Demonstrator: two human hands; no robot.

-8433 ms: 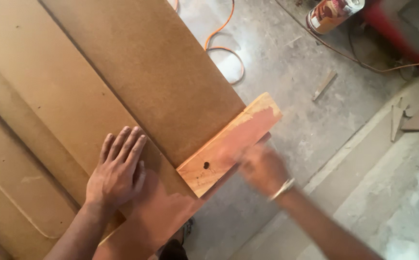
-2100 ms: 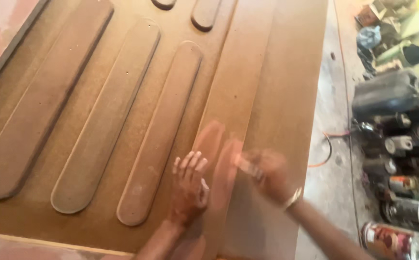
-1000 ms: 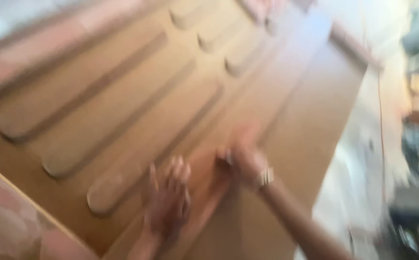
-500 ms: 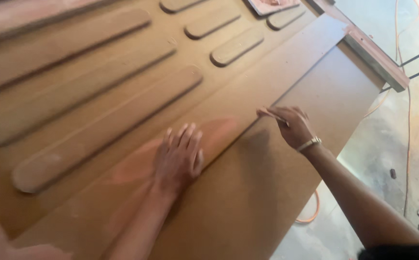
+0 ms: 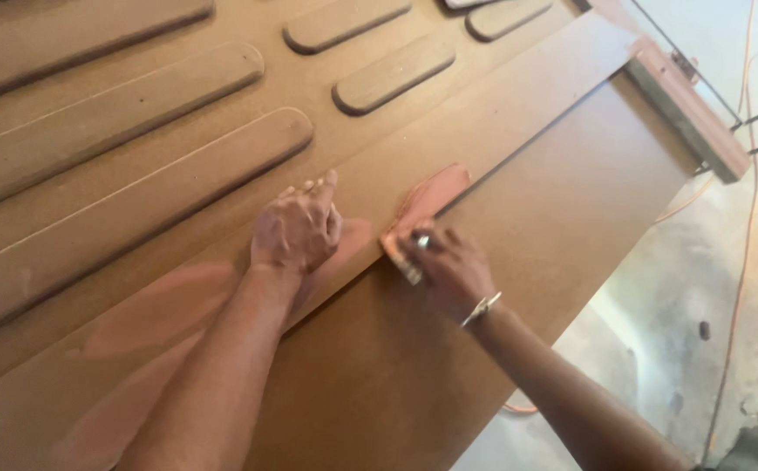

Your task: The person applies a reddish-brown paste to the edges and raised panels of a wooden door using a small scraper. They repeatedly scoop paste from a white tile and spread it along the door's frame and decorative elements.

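Compared with the frame half a second earlier, both hands sit nearer the camera and closer together, and the right hand has drawn back along the seam toward the left hand; a fresh reddish smear now lies beyond it.

Head view:
- Left hand: knuckles up, fingers partly curled, pressed down on the brown door panel. It grips nothing; it bears on the panel just left of the seam.
- Right hand: closed around a small flat applicator, its edge touching the panel at the seam. Whether it is a scraper or a pad cannot be told. A bracelet circles the wrist.
- Reddish filler patch: directly ahead of the right hand, up and to the right, touching the seam. A paler patch lies under and behind the left hand.
- Seam: the step between the raised strip and the lower flat board. Its long axis runs diagonally from lower left to upper right, in line with the right forearm.
- Relation that governs the stroke: the patch lies along the seam axis beyond the applicator; the right hand is the nearer hand, the left just beside it.
- Surroundings: rounded raised bars fill the upper left; an orange cable trails on the concrete floor.
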